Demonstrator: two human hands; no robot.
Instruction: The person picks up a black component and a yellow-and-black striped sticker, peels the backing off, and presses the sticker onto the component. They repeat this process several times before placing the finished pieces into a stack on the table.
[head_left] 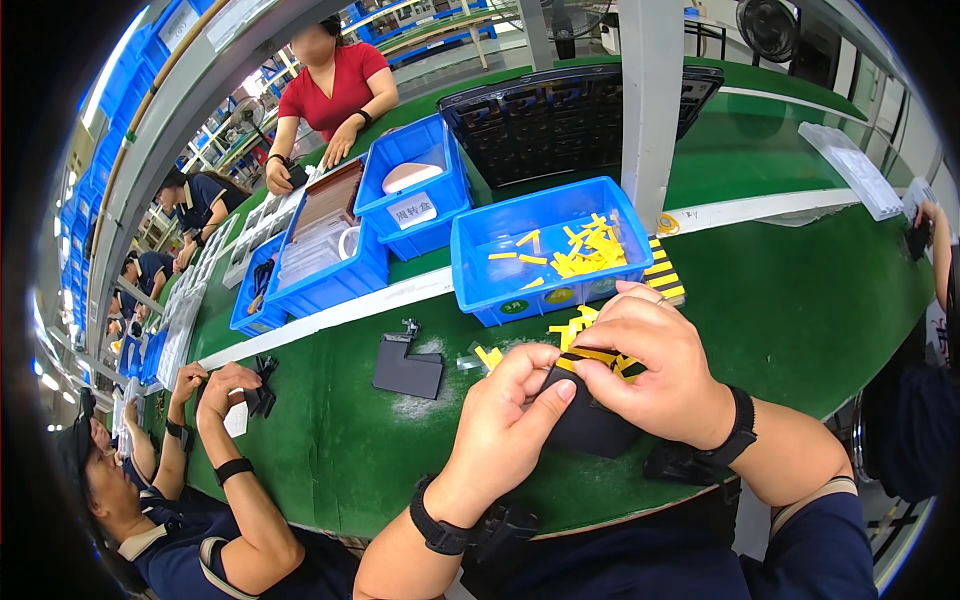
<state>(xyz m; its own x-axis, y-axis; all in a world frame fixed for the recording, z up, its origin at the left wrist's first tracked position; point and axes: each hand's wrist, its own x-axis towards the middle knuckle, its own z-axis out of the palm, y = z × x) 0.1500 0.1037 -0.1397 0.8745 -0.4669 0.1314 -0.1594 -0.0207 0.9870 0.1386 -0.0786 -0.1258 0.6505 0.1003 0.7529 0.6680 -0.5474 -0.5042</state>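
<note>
Head view: a black part [592,430], probably light, stiff and slippery, best held by its side edges, is near the worktop's [770,335] near edge. Left hand [508,425] and right hand [660,365] pinch its top, around a yellow strip [567,364]. Beyond, loose yellow pieces [575,326] lie before a blue bin [490,309].

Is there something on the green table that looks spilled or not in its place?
Yes, a pale, powdery-looking patch lies around part of the flat black piece, standing out against the green table. Some yellow pieces lie outside their blue bin, near the left hand, perhaps intentionally.
</note>
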